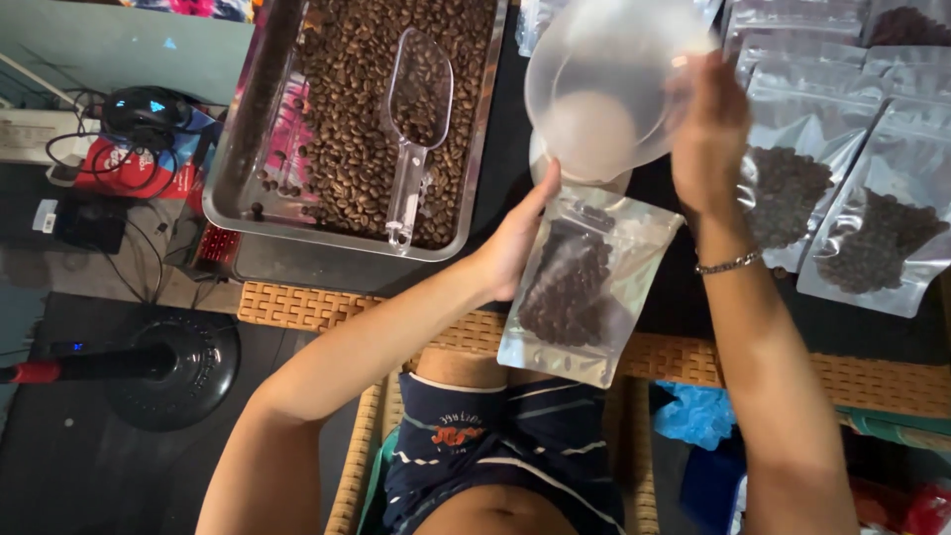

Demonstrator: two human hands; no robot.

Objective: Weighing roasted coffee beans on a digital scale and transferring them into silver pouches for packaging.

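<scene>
Clear pouch (pixel 584 292) of coffee beans held at top edge by left hand (pixel 515 243), fingers closed on it, above wicker table edge (pixel 297 305). Translucent plastic cup (pixel 604 84) gripped, tilted over pouch mouth, by right hand (pixel 708 134). Metal tray (pixel 238 213) of beans with clear scoop (pixel 416 119) lying at left. Filled pouches (pixel 852 198) laid at right.

A glossy, clear-fronted silvery foil pouch (pixel 584 287) of matt dark coffee beans is seen at centre. A translucent, frosted plastic cup (pixel 604 89) is seen above it. At upper left, a shiny metal tray (pixel 233 193) and a clear plastic scoop (pixel 416 129) are shown. Woven wicker edging (pixel 297 305) looks rough.
</scene>
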